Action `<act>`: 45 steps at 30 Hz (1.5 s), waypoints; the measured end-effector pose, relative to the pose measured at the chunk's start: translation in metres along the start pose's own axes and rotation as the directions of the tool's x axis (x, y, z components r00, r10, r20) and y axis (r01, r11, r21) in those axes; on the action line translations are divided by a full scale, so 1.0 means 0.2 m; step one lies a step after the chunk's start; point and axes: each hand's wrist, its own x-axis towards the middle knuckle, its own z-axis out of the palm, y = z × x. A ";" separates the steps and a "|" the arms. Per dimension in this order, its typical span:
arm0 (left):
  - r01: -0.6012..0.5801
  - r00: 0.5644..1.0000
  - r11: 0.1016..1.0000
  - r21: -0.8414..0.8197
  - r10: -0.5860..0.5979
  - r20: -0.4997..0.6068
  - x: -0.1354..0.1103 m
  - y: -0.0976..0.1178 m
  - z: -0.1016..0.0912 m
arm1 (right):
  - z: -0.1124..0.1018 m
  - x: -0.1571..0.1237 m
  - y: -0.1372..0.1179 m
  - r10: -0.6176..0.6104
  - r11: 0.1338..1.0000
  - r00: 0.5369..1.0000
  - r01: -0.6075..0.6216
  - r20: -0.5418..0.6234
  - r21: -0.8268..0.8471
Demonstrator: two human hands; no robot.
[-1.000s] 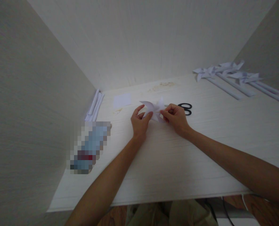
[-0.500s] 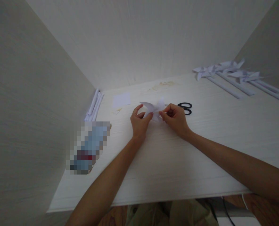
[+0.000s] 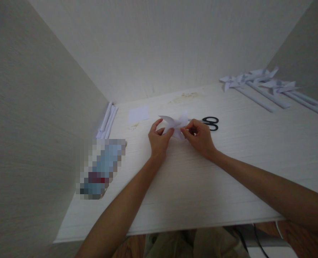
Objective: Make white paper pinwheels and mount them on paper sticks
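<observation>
A white paper pinwheel (image 3: 176,123) with curved blades is between my hands, just above the table. My left hand (image 3: 161,138) is closed on its left side, thumb on the paper near the centre and fingers curled around behind a blade. My right hand (image 3: 200,136) pinches thumb and forefinger together against the pinwheel's middle right; whatever small thing is between those fingertips is hidden. Just behind the right hand lie scissors with black handles (image 3: 211,120), their blades partly covered by the hand and paper.
Rolled paper sticks (image 3: 107,121) lie at the left wall, near a blurred-out flat object (image 3: 104,166). A white paper square (image 3: 138,114) sits behind, with thin tan bits (image 3: 133,127) beside it. Several pinwheels on paper sticks (image 3: 269,96) lie at the back right.
Almost nothing differs. My right hand has shifted very slightly at the pinwheel, showing a little more of the scissors; the left hand keeps its hold.
</observation>
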 end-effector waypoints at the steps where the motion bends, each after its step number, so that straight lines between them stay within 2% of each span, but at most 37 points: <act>1: -0.002 1.000 1.000 -0.004 0.002 0.000 0.00 0.00 0.00 | 0.00 0.00 0.00 -0.001 1.000 1.000 0.001 0.001 0.002; 19: 0.017 1.000 1.000 0.002 -0.017 0.019 0.00 -0.01 -0.01 | 0.00 0.00 0.03 0.122 0.985 0.992 -0.124 0.024 0.121; 28: 0.013 0.998 1.000 0.010 -0.013 0.057 0.01 -0.01 -0.02 | 0.00 0.02 0.04 0.137 0.970 0.990 -0.143 0.046 0.194; 37: -0.003 0.996 0.999 0.048 -0.002 0.093 0.02 -0.02 -0.03 | 0.00 0.02 0.05 0.205 0.935 0.972 -0.228 0.110 0.272; 41: -0.006 0.994 0.998 0.055 0.000 0.109 0.03 -0.02 -0.03 | -0.01 0.03 0.04 0.202 0.944 0.970 -0.229 0.133 0.238; 45: 0.004 0.994 0.999 0.046 -0.009 0.107 0.03 -0.02 -0.04 | -0.01 0.02 0.06 0.141 0.961 0.983 -0.165 0.122 0.224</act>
